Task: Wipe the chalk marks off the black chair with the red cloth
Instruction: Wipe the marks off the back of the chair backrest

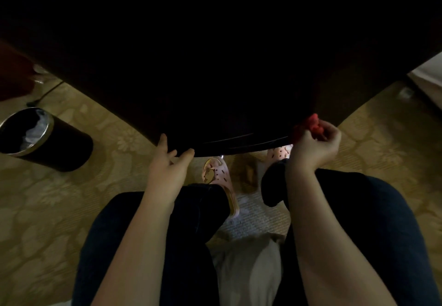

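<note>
Inspection finding: no legible text, label, brand, number or sign on the black chair (215,66), waste bin (59,149) or pink slipper (216,173); lighting dim.

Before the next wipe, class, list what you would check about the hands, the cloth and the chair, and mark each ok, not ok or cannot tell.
1. Hold on the red cloth: ok, bunched in the right hand.
2. Cloth brought to the black chair: ok, at its near right edge.
3. Chair steadied: ok, the left hand grips its near edge.
4. Where the chalk marks are: cannot tell, the surface is too dark.
5. Room for the arms: ok, the bin stands on the floor to the left.
</note>
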